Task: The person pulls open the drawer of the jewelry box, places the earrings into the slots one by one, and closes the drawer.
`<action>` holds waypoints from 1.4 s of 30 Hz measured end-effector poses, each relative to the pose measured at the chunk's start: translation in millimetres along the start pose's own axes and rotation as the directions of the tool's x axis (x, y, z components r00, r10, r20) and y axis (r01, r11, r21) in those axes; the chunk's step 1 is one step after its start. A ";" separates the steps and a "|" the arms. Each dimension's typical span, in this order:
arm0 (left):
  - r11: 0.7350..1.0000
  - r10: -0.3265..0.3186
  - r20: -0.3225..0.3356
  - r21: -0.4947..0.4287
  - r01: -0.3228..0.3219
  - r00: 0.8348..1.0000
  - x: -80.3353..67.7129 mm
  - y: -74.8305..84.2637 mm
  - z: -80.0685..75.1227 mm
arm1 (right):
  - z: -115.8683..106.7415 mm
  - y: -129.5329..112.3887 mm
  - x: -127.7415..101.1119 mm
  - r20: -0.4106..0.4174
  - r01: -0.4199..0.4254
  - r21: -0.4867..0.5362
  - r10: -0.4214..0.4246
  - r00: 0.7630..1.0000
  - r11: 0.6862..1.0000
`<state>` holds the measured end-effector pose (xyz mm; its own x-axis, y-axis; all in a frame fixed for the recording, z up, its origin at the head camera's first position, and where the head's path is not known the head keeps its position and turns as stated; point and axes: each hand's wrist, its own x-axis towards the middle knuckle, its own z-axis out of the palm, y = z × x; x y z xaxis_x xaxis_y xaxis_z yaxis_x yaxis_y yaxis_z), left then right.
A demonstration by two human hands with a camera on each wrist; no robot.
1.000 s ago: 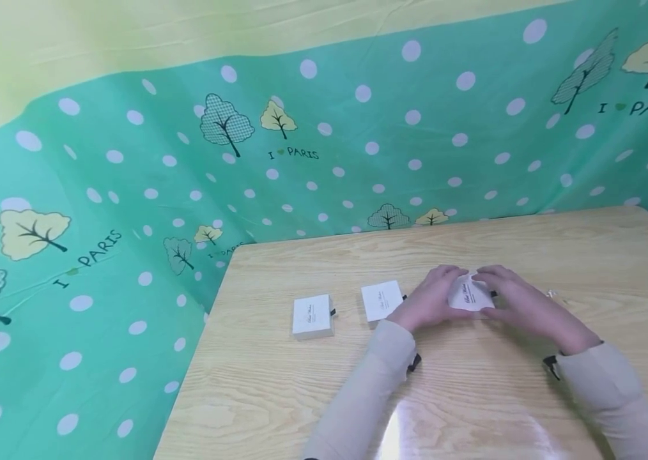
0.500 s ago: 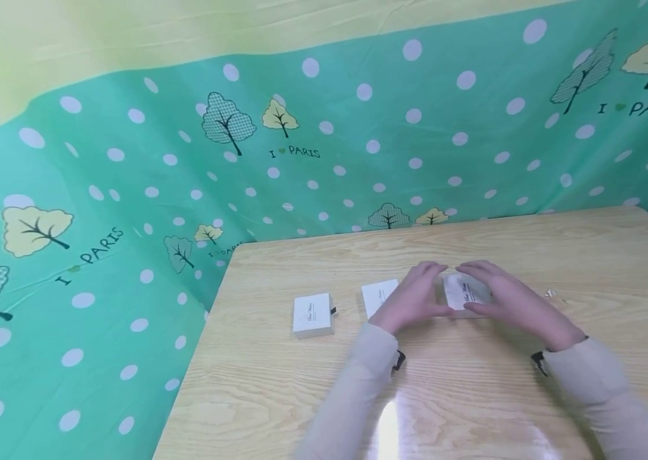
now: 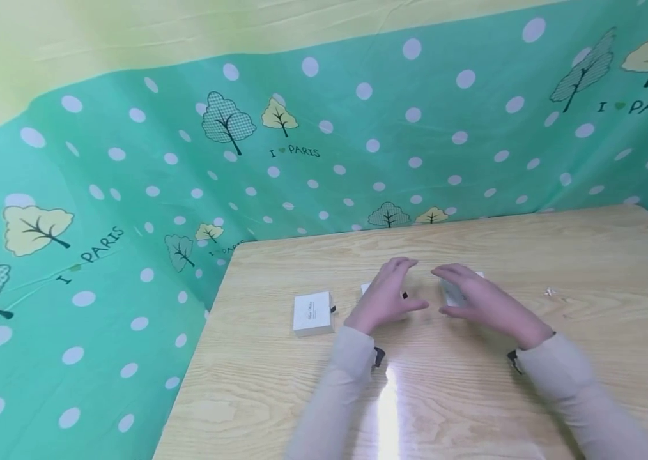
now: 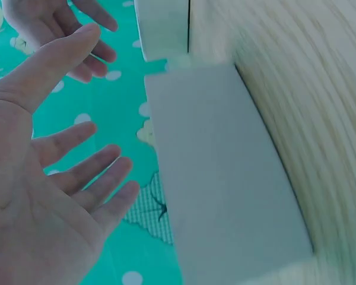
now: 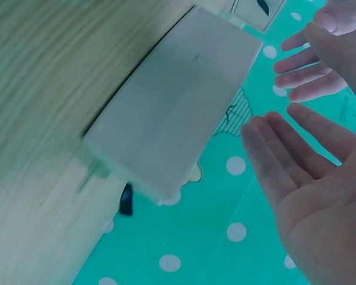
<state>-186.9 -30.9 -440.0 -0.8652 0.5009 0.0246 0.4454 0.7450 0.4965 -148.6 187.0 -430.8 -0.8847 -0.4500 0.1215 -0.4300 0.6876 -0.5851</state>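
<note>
My left hand (image 3: 388, 297) hovers over the middle white box (image 3: 365, 288), hiding most of it in the head view. Its fingers are spread and relaxed, with nothing in them. In front of the right-hand white box (image 3: 453, 295) is my right hand (image 3: 476, 299), fingers loosely bent, palm empty. Both palms face each other. The left wrist view has a plain box side (image 4: 219, 172) beside the open left fingers. A box (image 5: 172, 101) with a black ribbon tab (image 5: 126, 199) shows near the right fingers in the right wrist view.
A third white box (image 3: 312, 313) with printed lettering lies at the left. A small silvery piece (image 3: 550, 291) lies on the wooden table (image 3: 617, 275) at the right. Behind stands a green dotted curtain (image 3: 324, 185) with trees on it.
Both hands were round the right-hand box and have let go of it. They have moved left, the left one now over the middle box. The right-hand box stays on the table.
</note>
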 end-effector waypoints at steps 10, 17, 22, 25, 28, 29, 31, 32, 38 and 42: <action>0.997 -0.070 -0.002 0.033 0.070 0.998 -15.1 -20.4 -10.4 | 12.3 -12.8 18.8 -0.009 0.061 -0.059 -0.061 0.998 0.996; 0.995 -0.097 0.008 0.020 0.097 0.995 -23.1 -32.0 -13.6 | 18.8 -18.4 29.8 0.030 0.046 -0.026 -0.045 0.999 0.999; 0.994 -0.108 0.008 0.028 0.108 0.994 -27.9 -38.5 -15.2 | 23.9 -22.4 33.3 0.056 0.034 0.004 -0.034 0.998 0.999; 0.993 -0.113 0.011 0.026 0.113 0.993 -30.9 -41.5 -15.7 | 27.8 -24.4 34.8 0.065 0.028 0.006 -0.028 0.997 1.000; 0.992 -0.125 0.019 0.025 0.125 0.992 -33.7 -43.6 -15.9 | 31.9 -25.4 36.6 0.071 0.029 0.014 -0.030 0.997 0.999; 0.991 -0.129 0.024 0.024 0.128 0.991 -34.5 -44.3 -16.0 | 33.1 -25.8 37.4 0.072 0.030 0.012 -0.031 0.997 0.999; 0.990 -0.140 0.032 0.022 0.140 0.990 -36.2 -45.2 -16.1 | 35.1 -26.4 39.4 0.079 0.029 0.010 -0.030 0.996 1.000; 0.989 -0.144 0.035 0.020 0.144 0.989 -36.8 -45.6 -16.1 | 36.1 -27.0 40.5 0.082 0.027 0.007 -0.028 0.996 1.000; 0.990 -0.142 0.046 0.028 0.140 0.989 -38.3 -49.3 -15.0 | 41.8 -29.5 47.0 0.085 0.054 -0.011 -0.052 0.995 0.999; 0.989 -0.145 0.063 0.026 0.144 0.987 -39.2 -52.4 -14.7 | 45.6 -30.7 50.5 0.100 0.064 0.002 -0.064 0.993 0.998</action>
<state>-179.7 -96.1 -454.3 -0.9044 0.4142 -0.1021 0.3224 0.8203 0.4725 -172.0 117.2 -443.2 -0.8329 -0.5479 0.0776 -0.4854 0.6559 -0.5781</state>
